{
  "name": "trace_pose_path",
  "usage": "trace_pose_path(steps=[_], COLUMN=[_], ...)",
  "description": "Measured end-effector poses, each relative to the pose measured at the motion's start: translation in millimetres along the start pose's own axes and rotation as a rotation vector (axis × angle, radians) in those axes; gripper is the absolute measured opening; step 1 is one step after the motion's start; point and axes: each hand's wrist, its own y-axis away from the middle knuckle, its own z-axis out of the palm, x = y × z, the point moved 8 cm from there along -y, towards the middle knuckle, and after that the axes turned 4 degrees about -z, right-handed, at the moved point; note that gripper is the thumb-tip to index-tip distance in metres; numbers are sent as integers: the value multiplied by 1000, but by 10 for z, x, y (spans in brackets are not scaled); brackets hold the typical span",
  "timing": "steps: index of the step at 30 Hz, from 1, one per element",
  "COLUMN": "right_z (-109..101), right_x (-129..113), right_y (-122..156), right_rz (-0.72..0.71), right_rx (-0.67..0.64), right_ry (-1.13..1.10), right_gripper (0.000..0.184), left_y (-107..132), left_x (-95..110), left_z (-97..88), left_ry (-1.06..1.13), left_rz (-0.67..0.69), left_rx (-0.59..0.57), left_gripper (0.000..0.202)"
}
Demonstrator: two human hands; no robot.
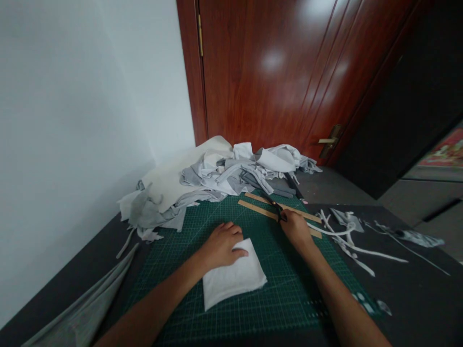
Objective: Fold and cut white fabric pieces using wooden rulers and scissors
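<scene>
A folded white cloth (235, 282) lies on the green cutting mat (202, 226) in front of me. My left hand (224, 245) rests palm down over its far left corner, the thumb apart on the cloth and the fingertips past its far edge. To the right, my right hand (294, 225) is closed on the black handle of a pair of scissors (280, 212). The blades point away and to the left, above two wooden rulers (258, 208) lying on the mat. My right fingers are partly hidden behind the hand.
Crumpled grey and white fabric (224, 176) is heaped along the back. White cord-like strips (356, 248) and a small plastic bag (421, 238) lie at right on the dark table (408, 289). Grey cloth (87, 308) hangs at the front left. A white wall and a wooden door (260, 82) stand behind.
</scene>
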Motion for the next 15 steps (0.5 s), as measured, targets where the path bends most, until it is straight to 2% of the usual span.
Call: trace_pose_path(steps=[6, 11, 15], right_z=[97, 58, -107], right_x=[14, 4, -247], right_y=[-27, 23, 92], right_rz=[-97, -194, -207], right_rx=[-70, -60, 74], right_ry=[-64, -107, -92], right_gripper=[13, 28, 25], left_y=[48, 48, 35], left_x=[11, -80, -146], left_z=[28, 67, 118], left_ry=[50, 64, 120], left_rz=[-136, -260, -258], left_rx=[32, 16, 13], left_gripper=[22, 19, 19])
